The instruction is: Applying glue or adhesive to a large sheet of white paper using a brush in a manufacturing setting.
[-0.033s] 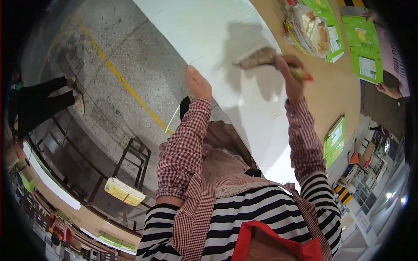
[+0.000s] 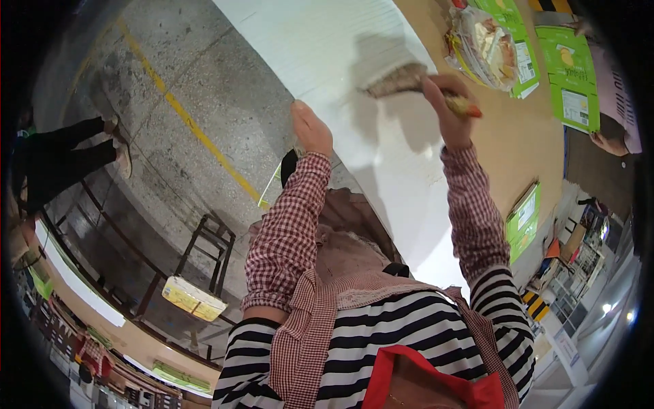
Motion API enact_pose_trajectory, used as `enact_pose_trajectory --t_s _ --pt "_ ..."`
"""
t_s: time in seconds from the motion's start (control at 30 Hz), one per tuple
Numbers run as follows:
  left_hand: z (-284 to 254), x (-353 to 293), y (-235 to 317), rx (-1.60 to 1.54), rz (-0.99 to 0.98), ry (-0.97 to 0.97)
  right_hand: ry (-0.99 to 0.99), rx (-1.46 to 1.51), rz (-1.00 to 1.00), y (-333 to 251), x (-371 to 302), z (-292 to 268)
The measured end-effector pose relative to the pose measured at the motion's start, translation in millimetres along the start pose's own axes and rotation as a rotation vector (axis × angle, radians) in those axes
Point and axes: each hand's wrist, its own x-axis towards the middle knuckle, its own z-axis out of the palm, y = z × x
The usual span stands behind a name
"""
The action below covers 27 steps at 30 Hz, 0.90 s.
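Note:
A flat brush (image 2: 398, 80) with wide, dark bristles and a yellowish handle with a red end is in my right hand (image 2: 451, 109), whose fingers are wrapped round the handle. Its bristles point left, over a long white sheet (image 2: 334, 48), close to or on the surface; contact cannot be made out. Shadows of hand and brush fall across the sheet. My left hand (image 2: 313, 128) rests at the sheet's left edge with its fingers stretched out together, holding no separate object. Checked sleeve covers are on both forearms.
The sheet lies on a brown table (image 2: 490, 129). A clear plastic bag (image 2: 487, 51), green cartons (image 2: 524, 221) and another person's hand (image 2: 608, 143) by a green carton (image 2: 571, 85) are to the right. A metal-framed stool (image 2: 211, 249) stands on the floor at left.
My right hand and the brush have shifted slightly left and away from me over the sheet. The left hand stays almost in place.

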Motion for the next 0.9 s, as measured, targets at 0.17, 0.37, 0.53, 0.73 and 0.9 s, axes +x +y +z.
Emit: enact_pose_trajectory --t_s 0.17,0.37,0.53,0.73,0.9 --pt "-10 9 -4 0.045 0.076 0.055 -0.020 -0.155 0.057 -1 -21 20" --pt "-5 8 -8 0.001 0.041 0.087 -0.181 -0.282 0.188 -37 -41 -11" --pt "-6 3 -8 0.064 0.065 0.069 -0.054 -0.154 -0.133 -34 54 48" --pt "-14 4 13 0.031 -0.085 -0.022 -0.060 -0.191 -0.194 -4 72 58" --pt "-12 3 7 0.043 -0.089 0.078 -0.171 -0.211 0.215 -7 36 10"
